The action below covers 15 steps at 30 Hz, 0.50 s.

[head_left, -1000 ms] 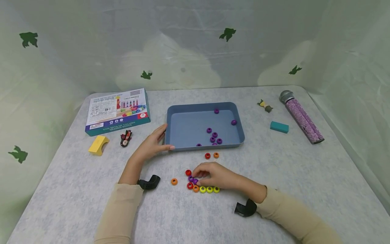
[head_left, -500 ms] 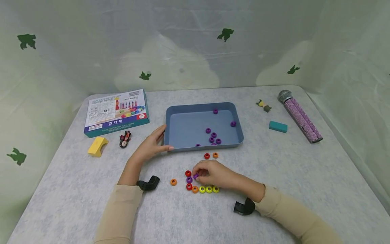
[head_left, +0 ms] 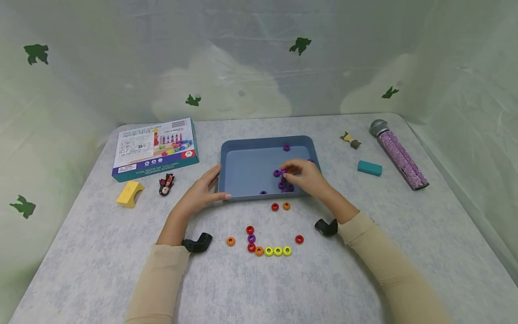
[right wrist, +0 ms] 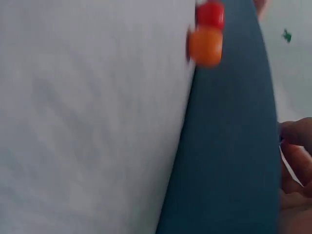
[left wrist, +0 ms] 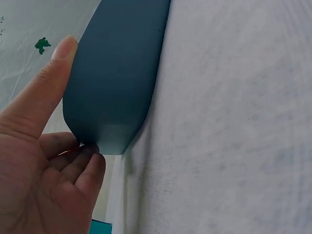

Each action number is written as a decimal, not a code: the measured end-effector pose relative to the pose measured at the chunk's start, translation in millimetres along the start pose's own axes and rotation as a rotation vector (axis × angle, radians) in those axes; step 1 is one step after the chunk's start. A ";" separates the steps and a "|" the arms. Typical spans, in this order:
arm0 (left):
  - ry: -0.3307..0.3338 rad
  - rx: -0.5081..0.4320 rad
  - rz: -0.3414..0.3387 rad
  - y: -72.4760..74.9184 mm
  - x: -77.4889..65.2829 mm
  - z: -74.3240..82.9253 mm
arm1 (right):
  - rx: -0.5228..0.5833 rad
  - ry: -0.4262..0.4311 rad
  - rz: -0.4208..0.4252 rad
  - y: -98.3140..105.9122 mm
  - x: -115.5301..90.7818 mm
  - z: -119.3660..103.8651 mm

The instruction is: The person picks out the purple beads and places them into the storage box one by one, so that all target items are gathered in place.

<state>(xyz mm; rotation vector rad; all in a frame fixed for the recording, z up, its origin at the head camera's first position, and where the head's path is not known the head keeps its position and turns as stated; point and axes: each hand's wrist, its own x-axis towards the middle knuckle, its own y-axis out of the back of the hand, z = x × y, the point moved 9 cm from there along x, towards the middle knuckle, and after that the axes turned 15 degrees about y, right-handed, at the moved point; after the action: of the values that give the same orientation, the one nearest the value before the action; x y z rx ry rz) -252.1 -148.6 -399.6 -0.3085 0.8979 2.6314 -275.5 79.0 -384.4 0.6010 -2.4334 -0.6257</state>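
Observation:
My left hand [head_left: 202,191] grips the near left corner of a blue-grey tray [head_left: 243,143]. In the left wrist view its thumb lies along the tray wall [left wrist: 112,73], with the other fingers curled at the corner. Over the tray's right part, my right hand [head_left: 307,177] pinches a purple bead [head_left: 282,172] between fingertips and thumb. Below it are several purple beads [head_left: 281,185], partly hidden by the hand. In front of the tray, red, purple, orange and yellow beads form an L, including a yellow bead [head_left: 278,251]. A loose red bead [head_left: 299,239] lies to its right.
Close to the tray's front wall are a red bead [head_left: 275,207] and an orange bead [head_left: 286,205]. A toy box [head_left: 155,148], yellow block [head_left: 130,194] and small figure [head_left: 166,184] lie left. Rightward are a teal block [head_left: 369,168], another figure [head_left: 350,140] and a glittery microphone [head_left: 398,155].
My right hand has carried a purple bead from beside the L of beads up over the tray. The loose red bead, earlier hidden by that hand, now shows. My left hand keeps its place.

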 end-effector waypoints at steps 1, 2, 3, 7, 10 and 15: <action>-0.002 0.007 -0.001 -0.1 1.0 -1.6 | -0.015 -0.027 -0.008 2.6 1.9 7.5; -0.002 0.013 -0.001 -0.1 2.5 -3.6 | -0.030 -0.053 -0.019 4.5 3.3 14.4; -0.001 0.018 0.001 -0.2 4.3 -6.2 | -0.041 -0.076 -0.032 5.7 4.6 20.2; -0.001 0.033 0.010 -0.4 11.4 -16.0 | -0.076 -0.142 -0.088 5.4 7.6 35.8; -0.004 0.028 0.015 -0.6 13.4 -18.1 | -0.098 -0.182 -0.126 2.5 8.0 42.2; -0.006 0.033 0.021 -0.6 14.3 -19.0 | -0.117 -0.220 -0.168 -1.8 6.7 47.5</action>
<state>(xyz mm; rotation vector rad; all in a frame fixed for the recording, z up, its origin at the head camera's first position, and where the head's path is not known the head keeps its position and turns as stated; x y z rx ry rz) -263.3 -156.4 -419.1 -0.2849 0.9465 2.6319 -308.6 88.2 -417.8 0.7267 -2.5419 -0.9411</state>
